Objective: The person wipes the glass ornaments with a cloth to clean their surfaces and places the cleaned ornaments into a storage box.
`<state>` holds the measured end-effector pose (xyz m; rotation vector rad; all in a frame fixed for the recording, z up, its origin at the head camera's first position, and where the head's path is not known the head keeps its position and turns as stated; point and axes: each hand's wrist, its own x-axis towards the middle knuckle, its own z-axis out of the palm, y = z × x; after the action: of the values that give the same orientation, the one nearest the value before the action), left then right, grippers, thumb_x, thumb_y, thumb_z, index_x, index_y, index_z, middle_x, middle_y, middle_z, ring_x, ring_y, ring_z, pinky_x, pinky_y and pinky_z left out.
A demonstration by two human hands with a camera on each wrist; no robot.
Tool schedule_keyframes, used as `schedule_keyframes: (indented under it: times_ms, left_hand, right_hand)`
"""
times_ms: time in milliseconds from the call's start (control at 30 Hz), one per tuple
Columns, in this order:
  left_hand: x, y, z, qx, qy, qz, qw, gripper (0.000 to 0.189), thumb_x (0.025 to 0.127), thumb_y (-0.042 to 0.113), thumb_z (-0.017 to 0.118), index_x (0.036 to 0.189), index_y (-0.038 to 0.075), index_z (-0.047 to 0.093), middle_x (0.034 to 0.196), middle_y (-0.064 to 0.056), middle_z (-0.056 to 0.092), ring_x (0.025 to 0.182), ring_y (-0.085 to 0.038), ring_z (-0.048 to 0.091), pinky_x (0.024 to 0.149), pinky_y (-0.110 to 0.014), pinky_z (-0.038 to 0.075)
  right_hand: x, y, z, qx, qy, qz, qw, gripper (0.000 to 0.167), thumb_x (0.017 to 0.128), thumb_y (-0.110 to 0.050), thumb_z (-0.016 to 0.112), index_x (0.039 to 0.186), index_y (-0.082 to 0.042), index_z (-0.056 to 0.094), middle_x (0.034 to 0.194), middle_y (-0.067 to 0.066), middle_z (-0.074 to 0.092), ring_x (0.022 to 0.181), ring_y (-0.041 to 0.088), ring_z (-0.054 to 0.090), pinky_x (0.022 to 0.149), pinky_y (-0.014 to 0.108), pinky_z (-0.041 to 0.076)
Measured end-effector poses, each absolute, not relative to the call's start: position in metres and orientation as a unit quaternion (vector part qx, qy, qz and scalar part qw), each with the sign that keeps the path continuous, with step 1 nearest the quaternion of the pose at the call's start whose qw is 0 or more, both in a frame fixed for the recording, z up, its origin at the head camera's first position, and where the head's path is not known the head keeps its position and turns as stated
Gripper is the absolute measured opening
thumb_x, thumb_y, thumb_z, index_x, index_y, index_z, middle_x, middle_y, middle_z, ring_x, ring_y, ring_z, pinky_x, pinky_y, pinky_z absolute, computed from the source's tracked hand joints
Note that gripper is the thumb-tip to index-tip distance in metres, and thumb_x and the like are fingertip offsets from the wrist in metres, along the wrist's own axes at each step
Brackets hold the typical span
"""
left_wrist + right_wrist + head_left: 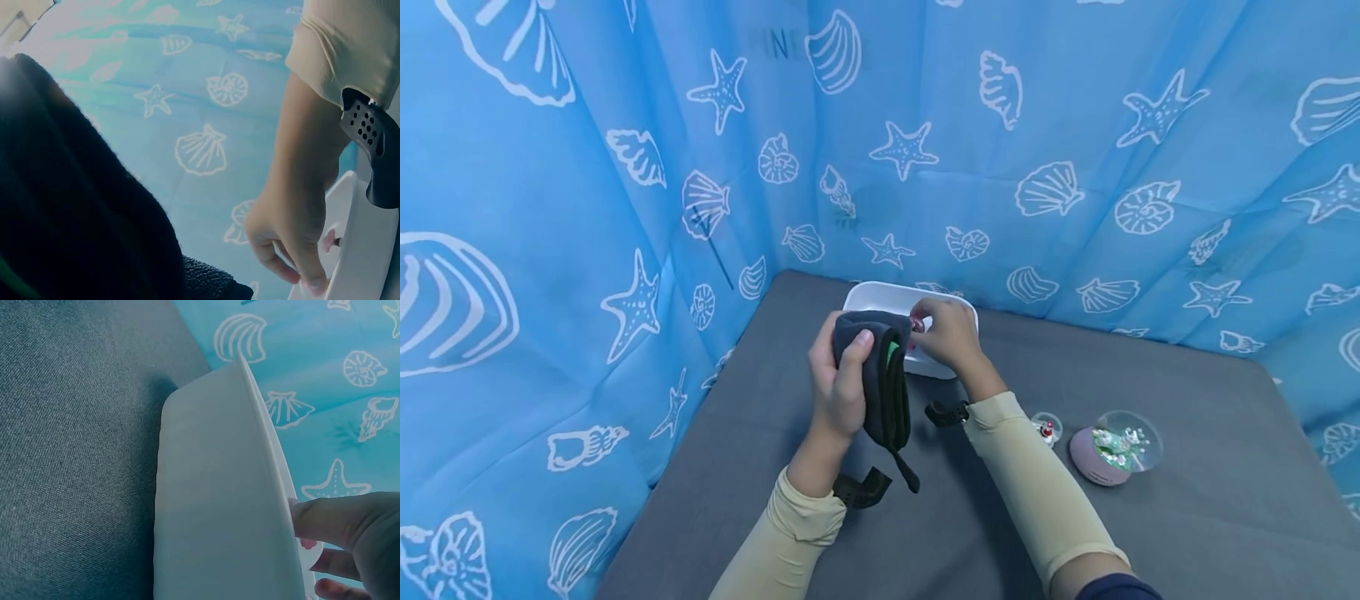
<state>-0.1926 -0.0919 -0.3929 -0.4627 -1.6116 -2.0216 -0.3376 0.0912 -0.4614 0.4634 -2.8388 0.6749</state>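
Observation:
My left hand (842, 379) grips a folded dark cloth (874, 367), thumb across its face. A bit of green shows in the folds, and a thin loop hangs from its lower end. In the left wrist view the dark cloth (81, 200) fills the left side. Over the white tray (880, 293), my right hand (951, 333) pinches a small round thing with red in it (917, 323), apparently a small snow globe. The right wrist view shows its red part (308, 544) between thumb and fingers, just past the tray wall (219, 487).
A small snow globe (1047, 428) with a red figure stands right of my right forearm. Beside it is a larger snow globe (1105, 458) on a pink base, tilted in view. A blue shell-print curtain (925, 208) borders the grey table (737, 450). Something pink (329, 240) lies in the tray.

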Motion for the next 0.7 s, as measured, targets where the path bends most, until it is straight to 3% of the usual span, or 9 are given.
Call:
schedule_keyframes:
  times_ms: [267,700]
  left_hand:
    - [-0.1933,-0.0924,-0.3927,-0.177,-0.587,-0.749,0.252,0.033,0.099,0.025,0.052,0.104,-0.007,0.059,0.092,-0.001,0.062,0.077,-0.017,0.063,0.068,-0.027,0.056]
    - [-0.1945,-0.0922,-0.3938,-0.177,-0.589,-0.748,0.251,0.034,0.098,0.026,0.052,0.104,-0.007,0.058,0.092,-0.001,0.062,0.078,-0.017,0.063,0.07,-0.026,0.056]
  right_hand:
    - [-0.3405,0.091,-0.4648,0.162,-0.959,0.214,0.087,0.025,0.089,-0.033,0.082,0.103,-0.014,0.077,0.091,0.005,0.075,0.092,0.028,0.059,0.105,0.059,0.043]
    - [-0.3476,0.0915,-0.4668,0.163,-0.962,0.214,0.052,0.027,0.089,-0.032,0.082,0.107,-0.013,0.076,0.107,0.005,0.078,0.098,0.029,0.061,0.105,0.059,0.042]
